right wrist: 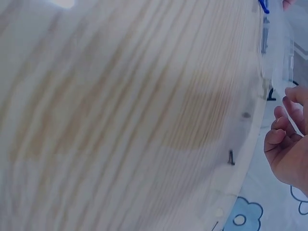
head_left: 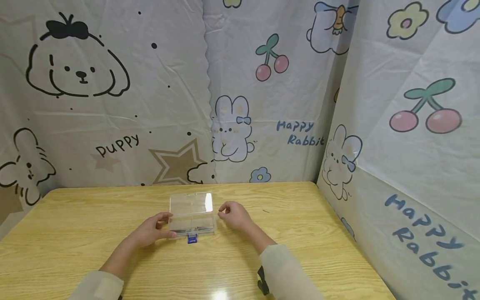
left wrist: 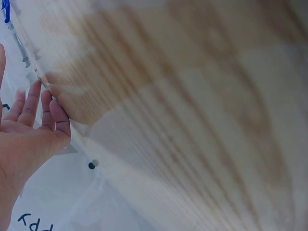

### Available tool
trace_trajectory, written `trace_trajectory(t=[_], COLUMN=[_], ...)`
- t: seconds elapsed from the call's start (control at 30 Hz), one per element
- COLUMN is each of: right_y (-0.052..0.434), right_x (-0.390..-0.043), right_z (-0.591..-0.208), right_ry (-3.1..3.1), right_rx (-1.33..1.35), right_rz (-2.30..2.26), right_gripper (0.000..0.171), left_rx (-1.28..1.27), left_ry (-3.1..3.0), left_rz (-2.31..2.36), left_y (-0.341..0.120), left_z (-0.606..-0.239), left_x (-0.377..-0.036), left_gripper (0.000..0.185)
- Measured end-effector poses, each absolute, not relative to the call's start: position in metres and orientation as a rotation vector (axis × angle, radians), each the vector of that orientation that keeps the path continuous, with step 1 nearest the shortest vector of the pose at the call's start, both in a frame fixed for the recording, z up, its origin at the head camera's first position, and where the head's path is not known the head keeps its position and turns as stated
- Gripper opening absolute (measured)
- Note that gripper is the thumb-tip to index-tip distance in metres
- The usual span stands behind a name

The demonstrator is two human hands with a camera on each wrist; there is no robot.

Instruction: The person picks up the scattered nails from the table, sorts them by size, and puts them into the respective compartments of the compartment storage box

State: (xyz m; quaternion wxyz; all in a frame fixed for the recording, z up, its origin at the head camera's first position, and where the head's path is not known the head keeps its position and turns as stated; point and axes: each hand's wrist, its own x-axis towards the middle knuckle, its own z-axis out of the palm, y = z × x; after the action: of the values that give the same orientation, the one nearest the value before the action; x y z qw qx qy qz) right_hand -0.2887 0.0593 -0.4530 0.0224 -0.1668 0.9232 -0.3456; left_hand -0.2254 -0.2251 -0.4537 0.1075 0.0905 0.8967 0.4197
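A clear plastic box stands on the table with its lid raised at the back. Several thin dark metal pieces, like screws or nails, lie along its front inside. A blue latch juts from the front wall. My left hand grips the box's left side, thumb at the front corner and fingers farther back. Just off the right wall is my right hand, its fingers bent and nothing visible between thumb and forefinger. In the right wrist view, those fingertips overlap the lid's edge.
One small dark screw or nail lies on the wood-grain table, right of my right hand. A printed cloth hangs behind the table's back edge, and another cloth runs along the right side.
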Motion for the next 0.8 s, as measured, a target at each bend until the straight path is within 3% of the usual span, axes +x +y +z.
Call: trace_trajectory(t=[0.8], right_y=[0.122], right_x=[-0.296], right_z=[-0.454], right_ry=[2.902], right_rx=[-0.336], right_rz=[-1.049], right_gripper=[0.017], left_rx=[0.285], left_ry=[2.62], left_rz=[1.257], left_y=[-0.227], left_z=[-0.456], left_x=[-0.227], left_gripper=[0.078])
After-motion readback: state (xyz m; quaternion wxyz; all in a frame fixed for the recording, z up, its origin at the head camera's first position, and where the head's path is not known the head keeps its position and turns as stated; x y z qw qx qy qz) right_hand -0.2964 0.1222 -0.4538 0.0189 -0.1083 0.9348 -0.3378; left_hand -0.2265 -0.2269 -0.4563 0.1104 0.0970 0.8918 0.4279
